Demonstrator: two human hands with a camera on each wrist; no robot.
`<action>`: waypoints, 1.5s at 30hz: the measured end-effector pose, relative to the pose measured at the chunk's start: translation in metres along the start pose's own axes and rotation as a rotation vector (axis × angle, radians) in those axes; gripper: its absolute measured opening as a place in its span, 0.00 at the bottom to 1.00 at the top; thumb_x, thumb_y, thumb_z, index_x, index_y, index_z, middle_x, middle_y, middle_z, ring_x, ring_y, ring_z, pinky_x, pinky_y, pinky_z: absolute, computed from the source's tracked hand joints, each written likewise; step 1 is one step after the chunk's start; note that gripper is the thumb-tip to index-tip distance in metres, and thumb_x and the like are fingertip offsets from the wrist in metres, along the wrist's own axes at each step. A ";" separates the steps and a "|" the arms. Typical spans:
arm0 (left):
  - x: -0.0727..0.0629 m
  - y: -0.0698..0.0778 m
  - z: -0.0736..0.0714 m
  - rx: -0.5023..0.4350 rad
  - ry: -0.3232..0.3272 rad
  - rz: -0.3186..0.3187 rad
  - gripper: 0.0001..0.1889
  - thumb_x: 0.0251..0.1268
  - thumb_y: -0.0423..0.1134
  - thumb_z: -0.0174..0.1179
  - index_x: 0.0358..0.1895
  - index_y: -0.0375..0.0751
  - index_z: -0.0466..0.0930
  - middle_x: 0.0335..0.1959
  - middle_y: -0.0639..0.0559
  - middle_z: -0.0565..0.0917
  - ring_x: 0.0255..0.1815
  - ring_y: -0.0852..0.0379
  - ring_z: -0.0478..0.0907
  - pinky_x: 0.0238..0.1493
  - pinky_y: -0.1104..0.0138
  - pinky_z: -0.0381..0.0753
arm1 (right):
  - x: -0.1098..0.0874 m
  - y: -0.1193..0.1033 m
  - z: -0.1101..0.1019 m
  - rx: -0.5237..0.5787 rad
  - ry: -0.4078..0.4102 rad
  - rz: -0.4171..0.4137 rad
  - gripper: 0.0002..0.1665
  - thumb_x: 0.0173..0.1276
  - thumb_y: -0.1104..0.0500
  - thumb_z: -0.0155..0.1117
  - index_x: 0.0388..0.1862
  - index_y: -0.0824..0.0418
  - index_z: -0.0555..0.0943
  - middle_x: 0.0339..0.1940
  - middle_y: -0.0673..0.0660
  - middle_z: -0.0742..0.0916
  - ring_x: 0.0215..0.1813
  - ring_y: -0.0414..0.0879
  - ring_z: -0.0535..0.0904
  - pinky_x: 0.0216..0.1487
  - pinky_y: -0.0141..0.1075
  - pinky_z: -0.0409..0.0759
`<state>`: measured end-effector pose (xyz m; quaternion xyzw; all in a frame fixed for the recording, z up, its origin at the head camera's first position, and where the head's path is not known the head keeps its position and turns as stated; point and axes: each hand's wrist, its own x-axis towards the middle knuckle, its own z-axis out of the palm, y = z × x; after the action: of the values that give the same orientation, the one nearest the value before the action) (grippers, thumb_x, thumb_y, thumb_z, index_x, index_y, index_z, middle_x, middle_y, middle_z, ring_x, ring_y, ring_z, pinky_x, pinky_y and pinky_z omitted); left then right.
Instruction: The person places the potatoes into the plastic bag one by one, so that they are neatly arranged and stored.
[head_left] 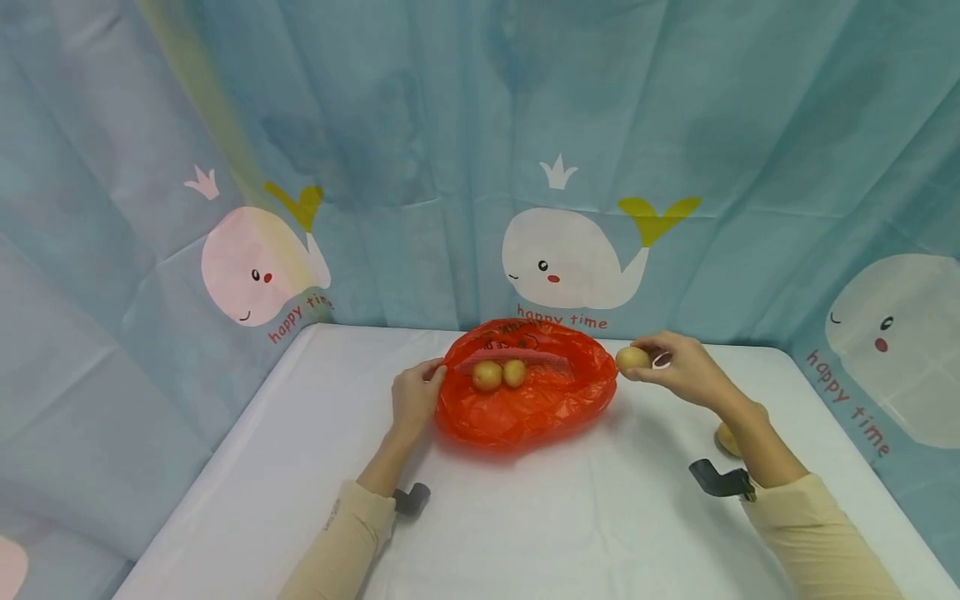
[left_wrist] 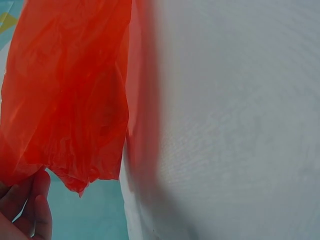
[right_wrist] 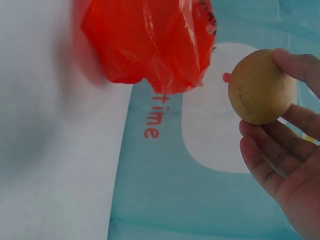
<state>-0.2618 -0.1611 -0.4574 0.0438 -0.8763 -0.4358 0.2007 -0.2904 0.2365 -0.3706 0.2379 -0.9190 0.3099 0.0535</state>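
Observation:
A red plastic bag [head_left: 525, 419] sits on the table with its mouth spread wide. Inside it lie two potatoes, a larger one [head_left: 487, 376] and a smaller one [head_left: 514, 372]. My left hand [head_left: 413, 402] pinches the bag's left rim between thumb and fingers. Just beyond the bag's right edge, my right hand [head_left: 684, 367] holds a round yellow-brown potato [right_wrist: 261, 89] with thumb and fingertips, raised above the tabletop. In the left wrist view, the fingers [left_wrist: 41, 212] show at the bag's edge in the lower left corner.
Another potato [head_left: 726, 440] rests on the white table [head_left: 540, 525], partly hidden behind the right forearm. A blue curtain [head_left: 420, 167] printed with whales hangs around the table's back and sides. Dark wrist mounts [head_left: 720, 478] stick out from both sleeves.

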 end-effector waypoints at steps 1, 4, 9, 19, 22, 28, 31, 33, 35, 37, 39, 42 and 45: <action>0.000 0.000 0.000 0.001 0.001 0.002 0.16 0.70 0.40 0.59 0.55 0.38 0.83 0.48 0.42 0.87 0.44 0.48 0.84 0.49 0.57 0.86 | 0.001 -0.001 0.001 0.004 0.004 -0.003 0.23 0.59 0.52 0.73 0.49 0.65 0.83 0.39 0.56 0.85 0.43 0.48 0.79 0.44 0.38 0.82; 0.001 0.000 0.001 0.004 0.006 0.014 0.16 0.70 0.39 0.59 0.55 0.37 0.83 0.48 0.41 0.87 0.44 0.47 0.84 0.49 0.57 0.86 | 0.006 -0.003 0.003 0.024 0.010 -0.013 0.23 0.59 0.54 0.74 0.49 0.65 0.83 0.39 0.57 0.86 0.43 0.49 0.79 0.44 0.38 0.83; 0.002 -0.002 0.003 0.009 0.009 0.025 0.15 0.69 0.39 0.59 0.54 0.36 0.83 0.48 0.41 0.87 0.45 0.47 0.85 0.50 0.56 0.86 | 0.013 -0.006 0.011 0.020 -0.009 -0.044 0.21 0.58 0.56 0.74 0.47 0.65 0.83 0.39 0.56 0.85 0.42 0.48 0.80 0.43 0.40 0.84; 0.002 -0.001 0.003 -0.005 0.017 0.034 0.15 0.69 0.39 0.59 0.54 0.37 0.83 0.48 0.42 0.88 0.45 0.47 0.85 0.49 0.57 0.86 | 0.029 -0.015 0.024 0.035 -0.025 -0.076 0.22 0.58 0.58 0.74 0.49 0.68 0.82 0.39 0.58 0.85 0.42 0.49 0.80 0.42 0.36 0.82; 0.002 -0.001 0.003 -0.003 0.013 0.029 0.15 0.69 0.39 0.59 0.54 0.37 0.83 0.48 0.42 0.88 0.45 0.47 0.85 0.49 0.57 0.86 | 0.034 -0.018 0.029 0.035 -0.027 -0.077 0.22 0.58 0.58 0.74 0.49 0.68 0.82 0.39 0.59 0.85 0.42 0.50 0.80 0.42 0.36 0.82; 0.002 -0.001 0.004 0.003 0.013 0.042 0.15 0.69 0.39 0.59 0.54 0.37 0.83 0.47 0.42 0.88 0.44 0.48 0.85 0.49 0.58 0.86 | 0.043 -0.022 0.039 0.033 -0.045 -0.062 0.22 0.59 0.58 0.73 0.49 0.67 0.82 0.39 0.59 0.85 0.42 0.50 0.79 0.42 0.38 0.82; 0.002 0.000 0.004 0.000 0.018 0.058 0.15 0.69 0.38 0.59 0.53 0.36 0.83 0.46 0.41 0.88 0.43 0.47 0.85 0.49 0.57 0.86 | 0.048 -0.024 0.045 0.033 -0.047 -0.056 0.23 0.58 0.58 0.74 0.50 0.67 0.82 0.39 0.59 0.84 0.42 0.51 0.79 0.43 0.39 0.82; 0.002 0.001 0.004 -0.004 0.021 0.060 0.14 0.69 0.38 0.59 0.53 0.36 0.84 0.46 0.41 0.88 0.43 0.47 0.85 0.49 0.57 0.86 | 0.052 -0.025 0.049 0.027 -0.049 -0.057 0.23 0.58 0.57 0.74 0.50 0.67 0.82 0.39 0.59 0.84 0.42 0.50 0.78 0.43 0.38 0.82; 0.003 0.001 0.004 -0.004 0.022 0.059 0.14 0.69 0.38 0.59 0.53 0.36 0.84 0.46 0.41 0.88 0.43 0.47 0.85 0.49 0.57 0.86 | 0.056 -0.026 0.053 0.022 -0.051 -0.059 0.23 0.58 0.57 0.74 0.50 0.67 0.82 0.39 0.59 0.84 0.42 0.50 0.78 0.42 0.38 0.81; 0.003 0.001 0.004 -0.004 0.022 0.053 0.14 0.69 0.38 0.59 0.52 0.36 0.84 0.46 0.41 0.88 0.43 0.47 0.85 0.49 0.57 0.86 | 0.060 -0.026 0.058 0.015 -0.051 -0.058 0.23 0.58 0.57 0.74 0.50 0.67 0.82 0.39 0.58 0.84 0.42 0.50 0.77 0.41 0.37 0.80; 0.003 0.001 0.004 -0.002 0.022 0.046 0.14 0.69 0.38 0.59 0.52 0.36 0.84 0.46 0.41 0.88 0.44 0.47 0.85 0.49 0.57 0.86 | 0.063 -0.026 0.063 0.009 -0.049 -0.057 0.23 0.58 0.57 0.74 0.50 0.67 0.82 0.39 0.59 0.84 0.42 0.50 0.76 0.41 0.37 0.80; 0.003 0.002 0.004 -0.002 0.020 0.038 0.14 0.69 0.38 0.59 0.52 0.36 0.84 0.46 0.41 0.88 0.44 0.46 0.85 0.49 0.57 0.86 | 0.068 -0.025 0.070 0.000 -0.046 -0.055 0.23 0.58 0.57 0.74 0.50 0.67 0.82 0.40 0.59 0.84 0.43 0.51 0.76 0.43 0.40 0.78; 0.002 0.003 0.004 -0.003 0.016 0.037 0.14 0.69 0.39 0.59 0.53 0.36 0.84 0.46 0.41 0.88 0.44 0.46 0.85 0.50 0.57 0.86 | 0.072 -0.026 0.077 0.004 -0.061 -0.036 0.23 0.58 0.57 0.74 0.49 0.67 0.82 0.41 0.59 0.85 0.43 0.51 0.77 0.46 0.42 0.78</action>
<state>-0.2652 -0.1570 -0.4565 0.0309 -0.8747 -0.4328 0.2159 -0.3382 0.1437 -0.4007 0.2639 -0.9151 0.3034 0.0308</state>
